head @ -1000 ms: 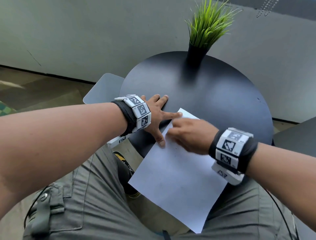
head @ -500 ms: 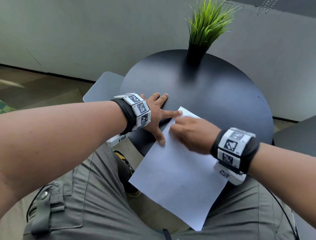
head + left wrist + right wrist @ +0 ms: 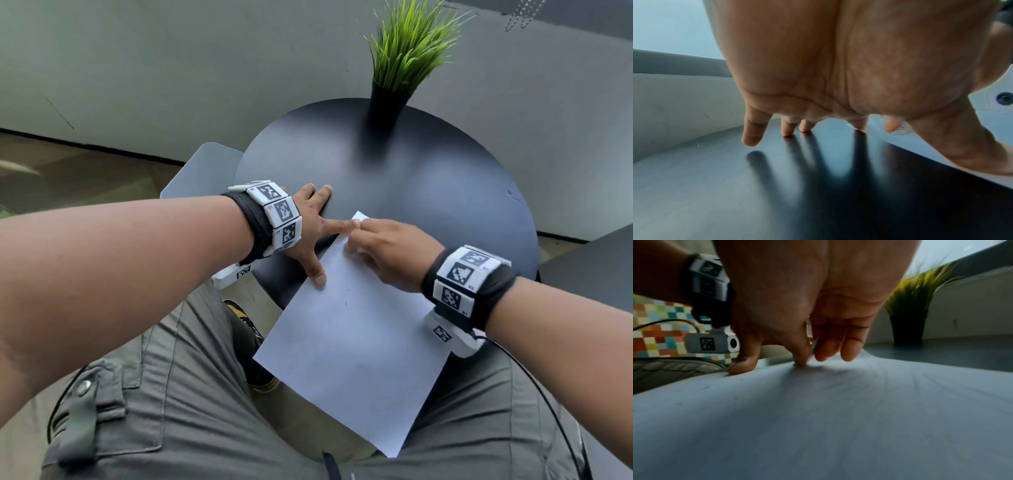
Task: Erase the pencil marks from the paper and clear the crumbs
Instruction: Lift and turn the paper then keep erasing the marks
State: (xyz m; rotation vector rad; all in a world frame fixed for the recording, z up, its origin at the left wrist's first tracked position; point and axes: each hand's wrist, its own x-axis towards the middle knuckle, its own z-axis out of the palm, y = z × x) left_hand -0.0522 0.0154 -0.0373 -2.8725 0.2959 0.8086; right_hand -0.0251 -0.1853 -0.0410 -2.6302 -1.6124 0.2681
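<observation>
A white sheet of paper lies slanted on the round black table, its near end hanging over my lap. My left hand lies flat, index finger and thumb pressing the sheet's left edge, the other fingers on the table. At the far corner my right hand pinches a small white eraser against the paper; in the right wrist view the eraser is a sliver between thumb and fingers. Faint pencil marks show near the fingertips. A few dark specks dot the sheet.
A black pot with green grass-like plant stands at the table's far edge. A grey chair seat sits left of the table, and a dark surface lies at the right. A grey wall is behind.
My right hand has slid with the eraser toward the paper's far corner, close to my left index finger. The left hand has stayed pressing the sheet.
</observation>
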